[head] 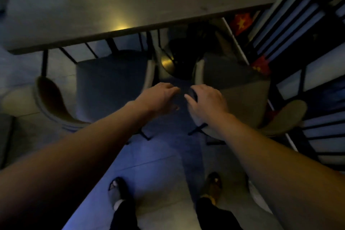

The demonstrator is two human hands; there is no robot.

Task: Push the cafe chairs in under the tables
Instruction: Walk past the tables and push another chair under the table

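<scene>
Two padded cafe chairs stand at the near edge of a grey table (130,5). The left chair (112,84) has a dark seat partly under the tabletop and a curved pale back. The right chair (231,80) sits beside it, its seat mostly out from under the table. My left hand (158,97) hovers in the gap between them, fingers apart and slightly curled, next to the left chair's inner armrest. My right hand (205,102) is curled over a dark rounded corner of the right chair. The light is dim and the picture blurred.
A dark round table base (179,58) stands on the floor between the chairs. A slatted railing (306,30) runs along the right side, close to the right chair. My two feet (119,190) stand on the tiled floor behind the chairs.
</scene>
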